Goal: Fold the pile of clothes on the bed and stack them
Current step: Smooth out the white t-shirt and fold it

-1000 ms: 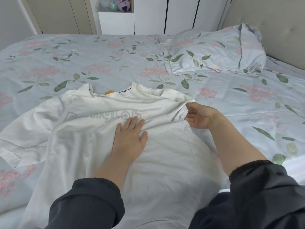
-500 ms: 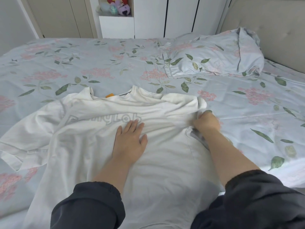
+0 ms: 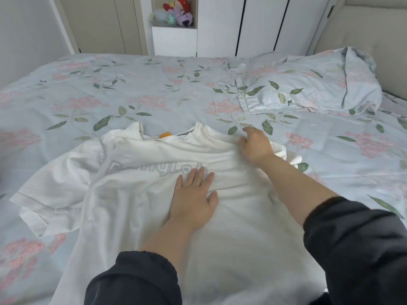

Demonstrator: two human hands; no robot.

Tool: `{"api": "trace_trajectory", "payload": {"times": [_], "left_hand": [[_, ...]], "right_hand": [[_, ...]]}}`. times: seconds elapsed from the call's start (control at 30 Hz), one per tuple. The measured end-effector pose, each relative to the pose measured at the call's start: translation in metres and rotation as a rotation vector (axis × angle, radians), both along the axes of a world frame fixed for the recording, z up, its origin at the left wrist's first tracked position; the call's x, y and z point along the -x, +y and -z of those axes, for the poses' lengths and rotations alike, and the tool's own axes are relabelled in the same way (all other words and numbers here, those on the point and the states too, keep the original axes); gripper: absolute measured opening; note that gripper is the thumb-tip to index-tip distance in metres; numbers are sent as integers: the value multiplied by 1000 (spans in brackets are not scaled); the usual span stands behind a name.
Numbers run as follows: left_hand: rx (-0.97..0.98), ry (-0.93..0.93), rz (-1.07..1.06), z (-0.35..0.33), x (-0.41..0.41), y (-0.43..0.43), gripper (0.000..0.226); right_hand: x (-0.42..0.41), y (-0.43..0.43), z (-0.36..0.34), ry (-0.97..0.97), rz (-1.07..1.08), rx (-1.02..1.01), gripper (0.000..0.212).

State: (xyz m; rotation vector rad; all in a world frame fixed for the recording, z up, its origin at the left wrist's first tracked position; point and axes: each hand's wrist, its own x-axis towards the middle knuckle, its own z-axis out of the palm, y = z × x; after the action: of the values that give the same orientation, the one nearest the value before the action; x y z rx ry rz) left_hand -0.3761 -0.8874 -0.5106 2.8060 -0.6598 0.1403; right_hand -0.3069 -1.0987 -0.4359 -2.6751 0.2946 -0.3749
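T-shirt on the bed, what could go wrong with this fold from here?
The sleeve beside the right hand is bunched, so folding it in may trap a lump. The t-shirt has wrinkles around the flat left hand and the other sleeve lies rumpled; these creases could get pressed into the fold.

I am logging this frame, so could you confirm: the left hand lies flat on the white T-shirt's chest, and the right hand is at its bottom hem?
Not quite. The head view shows the right hand at the shoulder of the white T-shirt, not at its bottom hem. The left hand does lie flat on the chest.
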Motion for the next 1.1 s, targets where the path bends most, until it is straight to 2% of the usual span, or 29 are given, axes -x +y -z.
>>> {"api": "trace_trajectory", "payload": {"times": [0.13, 0.2, 0.23, 0.33, 0.43, 0.5, 0.57, 0.67, 0.77, 0.87, 0.97, 1.03, 1.1], "left_hand": [[26, -7, 27, 1, -6, -1, 58], [30, -15, 38, 2, -10, -2, 58], [29, -19, 44, 2, -12, -2, 59], [33, -45, 62, 2, -15, -3, 61], [55, -40, 82, 2, -18, -4, 63], [51, -46, 92, 2, -21, -5, 63], [42, -38, 99, 2, -25, -7, 61], [22, -33, 101, 4, -30, -10, 60], [-4, -44, 110, 5, -34, -11, 60], [-23, -49, 100, 5, -38, -13, 59], [-55, -61, 82, 7, -44, -17, 59], [-69, -68, 66, 7, -46, -20, 59], [-64, -66, 52, 5, -46, -22, 58]], "right_hand": [[-47, 9, 5, 309, -46, 61, 47], [-63, 9, 13, 403, -49, 110, 60], [-70, 7, 16, 423, -72, 113, 57], [-89, 2, 12, 297, -164, 295, 30], [-107, -7, 0, -4, -140, 668, 25], [-115, -16, -1, -41, -70, 762, 21], [-117, -23, 7, 94, 35, 659, 25], [-115, -32, 24, 306, 66, 323, 41], [-103, -52, 11, 341, 93, -17, 63], [-74, -95, -6, 329, 277, -176, 71], [-22, -123, -12, 419, 412, -405, 62], [11, -128, -8, 489, 391, -572, 46], [33, -125, -3, 498, 335, -603, 32]]}}
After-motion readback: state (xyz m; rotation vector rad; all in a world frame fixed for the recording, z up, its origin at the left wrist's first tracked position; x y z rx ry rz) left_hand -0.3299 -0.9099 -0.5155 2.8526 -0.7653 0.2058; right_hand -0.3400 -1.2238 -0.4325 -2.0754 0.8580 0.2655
